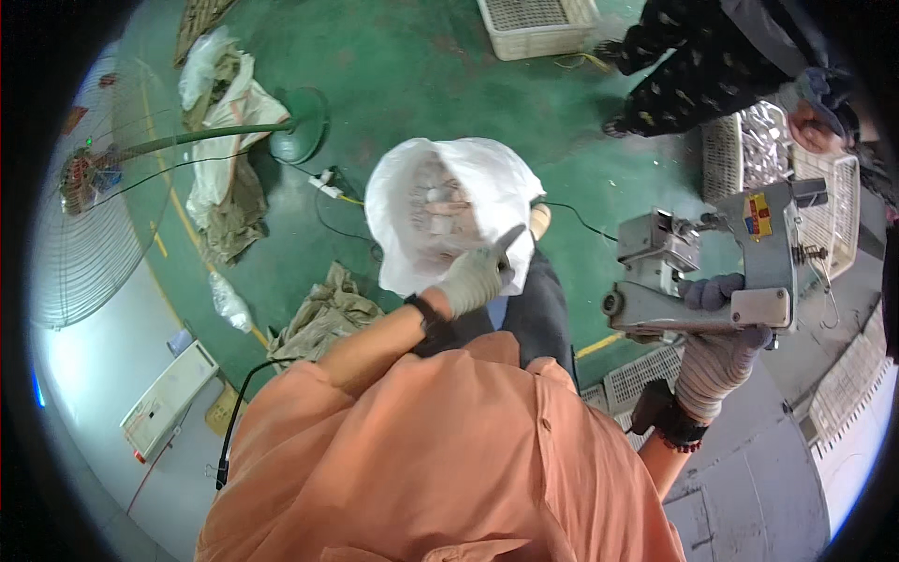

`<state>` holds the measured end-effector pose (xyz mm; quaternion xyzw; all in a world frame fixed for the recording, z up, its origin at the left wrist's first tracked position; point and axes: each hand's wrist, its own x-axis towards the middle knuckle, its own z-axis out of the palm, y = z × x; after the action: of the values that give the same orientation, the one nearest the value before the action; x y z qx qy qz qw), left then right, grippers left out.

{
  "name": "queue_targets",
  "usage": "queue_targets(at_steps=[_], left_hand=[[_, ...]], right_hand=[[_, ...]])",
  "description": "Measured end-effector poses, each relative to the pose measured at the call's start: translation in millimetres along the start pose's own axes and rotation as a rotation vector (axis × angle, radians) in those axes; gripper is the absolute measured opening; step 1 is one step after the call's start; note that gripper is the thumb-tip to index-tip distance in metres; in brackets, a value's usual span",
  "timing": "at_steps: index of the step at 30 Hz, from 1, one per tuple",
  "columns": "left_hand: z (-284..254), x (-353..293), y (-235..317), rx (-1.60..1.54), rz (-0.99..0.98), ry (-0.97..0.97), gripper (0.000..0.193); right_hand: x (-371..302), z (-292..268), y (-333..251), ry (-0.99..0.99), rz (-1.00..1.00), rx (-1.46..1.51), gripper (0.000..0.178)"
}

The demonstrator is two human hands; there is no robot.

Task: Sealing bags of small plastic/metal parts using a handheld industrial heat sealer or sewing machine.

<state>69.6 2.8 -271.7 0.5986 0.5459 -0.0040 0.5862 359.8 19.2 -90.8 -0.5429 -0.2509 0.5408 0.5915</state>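
A white plastic woven sack (391, 245) stands open-mouthed on the floor in front of me, with several small pale packets (440, 208) inside. My left hand (473, 279), in a pale glove with grey fingertips, closes on the sack's near right rim; one finger stretches out along it. Off to the right, a grey handheld bag sewing machine (770, 245) is at my gloved right hand (716, 361). The fingers wrap its handle, grey tips showing through the gap. The palm is hidden behind the machine's body.
A green-based fan (302, 126) stands left, near crumpled sacks (228, 178). A power strip (325, 184) and cords lie by the white sack. A person (688, 80) stands at upper right beside a crate of silvery pieces (723, 155). Another crate (538, 42) sits far ahead.
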Motion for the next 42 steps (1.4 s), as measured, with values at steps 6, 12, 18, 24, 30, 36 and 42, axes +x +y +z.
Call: queue_targets(at_steps=[6, 12, 18, 24, 30, 36, 42], left_hand=[[-23.8, -72.8, -57.7, -0.033, 0.130, 0.337, 0.038], [-40.6, -26.3, 16.1, 0.402, 0.017, 0.172, 0.065], [7.3, 14.2, 48.9, 0.712, 0.333, 0.083, 0.099], [-68.3, 47.3, 45.7, 0.885, 0.239, 0.153, 0.096], [-134.3, 108.3, 37.0, 1.300, 0.300, 0.178, 0.092], [-212.6, 148.5, -35.9, 0.895, -0.285, 0.415, 0.095], [-164.2, 91.0, -143.1, 1.327, -0.202, -0.059, 0.026]], right_hand=[[9.7, 1.1, 23.4, -0.030, 0.063, -0.054, 0.061], [8.5, -8.4, 35.8, 0.002, 0.243, -0.106, 0.068], [16.2, -16.6, 49.5, 0.119, 0.355, -0.135, 0.070], [18.5, -46.6, 70.8, 0.153, 0.388, -0.073, 0.065], [11.3, -69.3, 86.0, 0.167, 0.502, -0.030, 0.061], [5.4, -71.9, 84.4, 0.157, 0.512, 0.011, 0.061], [4.2, -69.0, 86.3, 0.124, 0.464, 0.056, 0.065]])
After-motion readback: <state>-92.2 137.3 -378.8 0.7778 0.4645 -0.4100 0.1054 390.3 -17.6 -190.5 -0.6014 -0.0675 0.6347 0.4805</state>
